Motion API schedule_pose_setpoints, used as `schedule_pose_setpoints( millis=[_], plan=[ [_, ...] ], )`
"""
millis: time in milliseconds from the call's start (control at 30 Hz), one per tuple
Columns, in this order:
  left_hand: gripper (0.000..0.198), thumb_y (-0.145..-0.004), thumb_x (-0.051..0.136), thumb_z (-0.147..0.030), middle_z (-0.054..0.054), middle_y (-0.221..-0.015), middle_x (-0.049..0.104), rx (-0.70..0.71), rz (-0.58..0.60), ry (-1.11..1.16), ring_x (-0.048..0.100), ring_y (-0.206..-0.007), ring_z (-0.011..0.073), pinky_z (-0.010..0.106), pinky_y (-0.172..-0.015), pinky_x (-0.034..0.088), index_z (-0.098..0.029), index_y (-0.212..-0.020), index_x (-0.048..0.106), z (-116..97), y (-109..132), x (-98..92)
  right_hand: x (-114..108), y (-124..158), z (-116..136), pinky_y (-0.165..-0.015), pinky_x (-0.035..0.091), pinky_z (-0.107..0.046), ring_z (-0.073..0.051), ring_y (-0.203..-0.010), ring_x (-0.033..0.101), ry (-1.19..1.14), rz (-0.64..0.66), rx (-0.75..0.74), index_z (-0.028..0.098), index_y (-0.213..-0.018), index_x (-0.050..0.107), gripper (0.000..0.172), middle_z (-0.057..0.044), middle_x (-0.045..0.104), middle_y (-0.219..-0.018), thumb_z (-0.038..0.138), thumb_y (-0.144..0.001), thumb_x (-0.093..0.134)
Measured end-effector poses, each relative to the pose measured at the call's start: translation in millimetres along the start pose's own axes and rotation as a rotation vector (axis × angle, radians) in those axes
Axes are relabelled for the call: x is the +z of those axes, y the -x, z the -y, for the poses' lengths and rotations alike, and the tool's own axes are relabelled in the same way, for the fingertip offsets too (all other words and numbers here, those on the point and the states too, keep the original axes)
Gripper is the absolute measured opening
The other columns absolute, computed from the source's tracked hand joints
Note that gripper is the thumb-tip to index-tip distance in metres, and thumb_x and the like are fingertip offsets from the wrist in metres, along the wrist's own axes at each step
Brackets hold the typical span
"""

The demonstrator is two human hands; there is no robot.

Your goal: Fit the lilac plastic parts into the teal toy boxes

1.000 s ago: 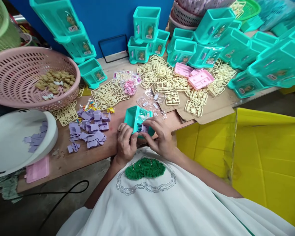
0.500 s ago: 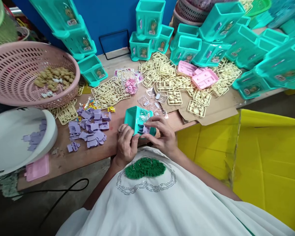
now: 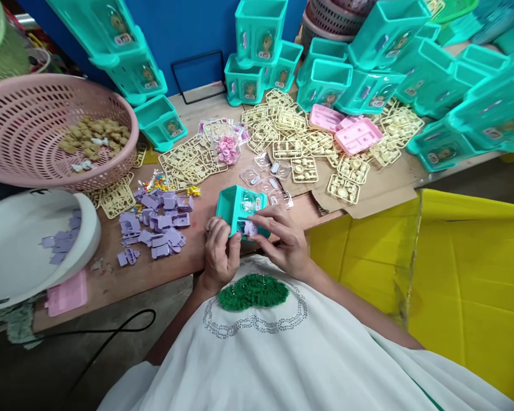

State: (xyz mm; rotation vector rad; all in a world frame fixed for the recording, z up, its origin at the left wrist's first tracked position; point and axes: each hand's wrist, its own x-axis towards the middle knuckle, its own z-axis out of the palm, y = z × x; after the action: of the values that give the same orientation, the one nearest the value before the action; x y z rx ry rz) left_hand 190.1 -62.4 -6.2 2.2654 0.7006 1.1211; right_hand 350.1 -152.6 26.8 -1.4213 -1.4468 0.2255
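A turquoise plastic box [image 3: 227, 202] lies on its side at the table's front edge, with a clear round bubble [image 3: 249, 201] on its upper face. My left hand [image 3: 219, 248] is wrapped round the box's near left edge, thumb on top. With thumb and fingertips my right hand [image 3: 282, 237] pinches a small purple plastic part [image 3: 249, 228] at an opening in the box face. Whether the part sits fully inside the opening is hard to see behind the fingers. Loose purple parts [image 3: 158, 225] are piled left of the box.
Turquoise boxes [image 3: 261, 34] stand stacked along the back. Cream part frames [image 3: 304, 148] and pink trays [image 3: 358, 136] lie mid-table. A pink basket [image 3: 21, 131] and a white basin [image 3: 12, 240] are at left. Yellow board [image 3: 466, 274] stands right of the table edge.
The purple part has turned and moved slightly into the opening, covering most of the dark gap. My right fingers have shifted a little down with it; my left hand stays in place.
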Motion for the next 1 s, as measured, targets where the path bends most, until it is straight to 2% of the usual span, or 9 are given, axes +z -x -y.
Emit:
schedule_pose_setpoints(
  millis=[167, 433, 633, 733, 800, 900, 1000],
  plan=[
    [0.019, -0.107, 0.046, -0.027, 0.002, -0.083, 0.052, 0.027, 0.01, -0.015, 0.054, -0.086, 0.0219, 0.041, -0.089, 0.05, -0.023, -0.089, 0.049, -1, -1, -0.2, 2, 3, -2, -0.088, 0.062, -0.04, -0.023, -0.101, 0.072, 0.026, -0.071, 0.094, 0.028, -0.13, 0.075, 0.031, -0.009, 0.074, -0.111, 0.029, -0.099, 0.074],
    [0.02, -0.108, 0.045, -0.026, 0.001, -0.081, 0.047, 0.049, -0.009, -0.012, 0.05, -0.085, 0.0215, 0.039, -0.088, 0.047, -0.024, -0.089, 0.047, -6, -3, 2.0, -4, 3, -6, -0.082, 0.061, -0.039, -0.022, -0.097, 0.07, 0.091, -0.053, -0.108, 0.028, -0.146, 0.065, 0.047, -0.01, 0.071, -0.108, 0.018, -0.1, 0.069],
    [0.022, -0.108, 0.045, -0.029, 0.002, -0.082, 0.052, -0.03, -0.019, -0.012, 0.055, -0.086, 0.0223, 0.041, -0.087, 0.049, -0.023, -0.088, 0.051, -4, 3, 2.5, 3, -1, -5, -0.081, 0.06, -0.043, -0.023, -0.094, 0.067, 0.119, -0.046, -0.136, 0.028, -0.138, 0.071, 0.038, -0.01, 0.071, -0.105, 0.018, -0.101, 0.066],
    [0.027, -0.109, 0.044, -0.036, 0.003, -0.083, 0.055, -0.1, -0.042, 0.029, 0.058, -0.086, 0.0217, 0.041, -0.089, 0.051, -0.022, -0.087, 0.053, 1, 4, -0.3, 4, -8, -12, -0.078, 0.06, -0.04, -0.022, -0.09, 0.067, 0.061, -0.007, -0.167, 0.026, -0.135, 0.073, 0.034, -0.009, 0.07, -0.102, 0.023, -0.102, 0.069],
    [0.034, -0.108, 0.045, -0.043, 0.003, -0.081, 0.056, -0.212, -0.05, 0.093, 0.059, -0.083, 0.0208, 0.039, -0.086, 0.053, -0.022, -0.084, 0.055, 7, 4, -3.2, 1, -12, -17, -0.076, 0.06, -0.037, -0.02, -0.089, 0.069, -0.014, 0.024, -0.165, 0.028, -0.137, 0.073, 0.036, -0.008, 0.071, -0.1, 0.032, -0.1, 0.073],
    [0.042, -0.104, 0.05, -0.057, 0.004, -0.082, 0.063, -0.423, -0.115, 0.191, 0.063, -0.081, 0.0209, 0.035, -0.08, 0.054, -0.022, -0.086, 0.062, 18, 2, -4.6, -5, -16, -19, -0.082, 0.061, -0.038, -0.022, -0.096, 0.071, -0.066, 0.063, -0.134, 0.029, -0.143, 0.069, 0.045, -0.009, 0.074, -0.109, 0.04, -0.099, 0.074],
    [0.048, -0.099, 0.053, -0.066, 0.006, -0.086, 0.069, -0.521, -0.183, 0.246, 0.066, -0.084, 0.0228, 0.036, -0.081, 0.056, -0.021, -0.093, 0.068, 22, 2, 1.2, -5, -18, -14, -0.086, 0.06, -0.041, -0.024, -0.1, 0.07, 0.008, 0.059, -0.126, 0.026, -0.139, 0.07, 0.04, -0.011, 0.074, -0.114, 0.038, -0.101, 0.072]
  ],
)
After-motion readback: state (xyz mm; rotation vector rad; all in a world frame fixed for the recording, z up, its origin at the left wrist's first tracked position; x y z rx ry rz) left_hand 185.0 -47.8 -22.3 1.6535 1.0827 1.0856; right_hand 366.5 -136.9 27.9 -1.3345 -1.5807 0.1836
